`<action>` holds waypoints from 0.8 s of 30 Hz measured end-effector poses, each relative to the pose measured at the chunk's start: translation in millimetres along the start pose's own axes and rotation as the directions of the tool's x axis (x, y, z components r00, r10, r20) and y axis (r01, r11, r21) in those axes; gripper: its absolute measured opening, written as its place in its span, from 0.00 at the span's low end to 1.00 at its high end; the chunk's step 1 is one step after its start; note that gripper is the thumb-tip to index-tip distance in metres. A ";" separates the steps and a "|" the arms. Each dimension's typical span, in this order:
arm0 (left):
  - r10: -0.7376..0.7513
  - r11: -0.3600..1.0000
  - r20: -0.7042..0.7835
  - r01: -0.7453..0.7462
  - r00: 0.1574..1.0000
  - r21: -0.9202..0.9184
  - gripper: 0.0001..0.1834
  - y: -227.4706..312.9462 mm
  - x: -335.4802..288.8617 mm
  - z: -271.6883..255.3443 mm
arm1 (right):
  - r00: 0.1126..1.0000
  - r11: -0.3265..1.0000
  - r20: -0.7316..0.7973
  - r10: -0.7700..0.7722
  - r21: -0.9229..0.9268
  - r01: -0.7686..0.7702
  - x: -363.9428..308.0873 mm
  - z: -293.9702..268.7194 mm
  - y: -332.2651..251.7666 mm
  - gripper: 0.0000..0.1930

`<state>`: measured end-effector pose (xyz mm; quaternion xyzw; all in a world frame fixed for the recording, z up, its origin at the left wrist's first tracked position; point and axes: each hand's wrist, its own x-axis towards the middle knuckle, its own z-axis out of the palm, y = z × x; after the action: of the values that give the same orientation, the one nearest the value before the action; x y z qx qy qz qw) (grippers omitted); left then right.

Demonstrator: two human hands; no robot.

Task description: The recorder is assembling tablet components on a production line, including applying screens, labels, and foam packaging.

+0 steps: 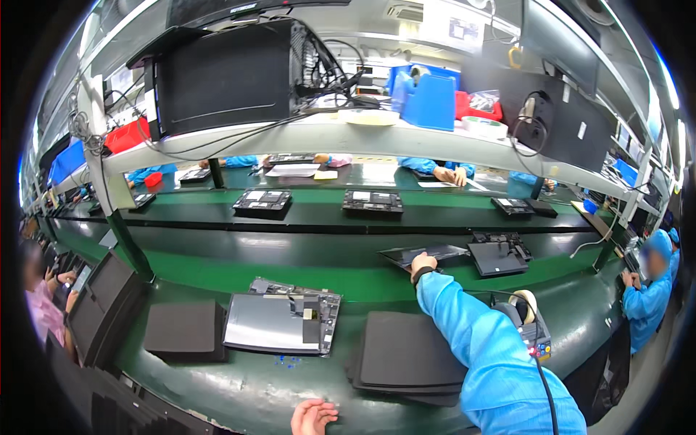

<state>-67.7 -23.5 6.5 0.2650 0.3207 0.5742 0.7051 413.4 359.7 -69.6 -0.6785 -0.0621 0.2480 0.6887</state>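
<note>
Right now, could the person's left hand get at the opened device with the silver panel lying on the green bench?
Probably yes. The left hand rests open at the bench edge, and only bare green surface lies between it and the opened device.

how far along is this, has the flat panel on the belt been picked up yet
Done: an opened unit already lies on the near bench beside stacks of dark pads. In hand: the right hand reaches out and rests on the flat dark panel on the belt; whether it grips is unclear. Left: the panel is not lifted, and the left hand is empty.
</note>
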 end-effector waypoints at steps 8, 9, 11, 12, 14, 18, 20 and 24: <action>0.214 0.897 0.044 -0.214 0.976 0.387 0.11 7.4 32.5 24.8 | 0.735 0.840 0.452 0.506 -0.451 -0.301 -209.5 -24.6 -87.2 0.24; 0.196 0.900 0.059 -0.203 0.979 0.386 0.11 5.5 48.0 28.8 | 0.740 0.849 0.535 0.406 -0.521 -0.089 -219.6 -41.5 -100.2 0.23; 0.286 0.557 0.299 -0.412 0.911 0.721 0.25 3.5 75.3 35.4 | 0.657 0.800 0.729 0.193 -0.505 0.325 -254.5 -85.6 -126.8 0.23; 0.222 0.618 0.290 -0.364 0.931 0.696 0.32 6.4 81.9 40.7 | 0.557 0.752 0.827 0.082 -0.418 0.510 -286.4 -112.6 -143.9 0.23; 0.152 0.559 0.241 -0.285 0.958 0.779 0.35 14.5 94.2 40.6 | 0.488 0.575 0.849 -0.205 -0.298 0.762 -358.4 -166.5 -158.5 0.21; -0.109 0.680 0.239 -0.103 0.965 0.726 0.43 -5.5 126.5 48.5 | 0.789 0.613 0.431 -0.438 -0.499 0.613 -381.3 -273.7 -127.6 0.22; -0.165 0.708 0.252 -0.064 0.954 0.704 0.45 -10.4 131.7 54.1 | 0.820 0.519 0.406 -0.403 -0.637 0.570 -368.0 -299.5 -94.5 0.32; -0.246 0.698 0.209 0.023 0.946 0.715 0.47 1.8 128.1 62.5 | 0.885 0.733 0.452 -0.115 -0.563 0.383 -351.5 -307.5 -61.4 0.39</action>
<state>-4.2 102.0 29.7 0.5701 0.4274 0.3094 0.6298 253.5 -65.2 55.9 -0.7931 -0.3694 0.2445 0.4180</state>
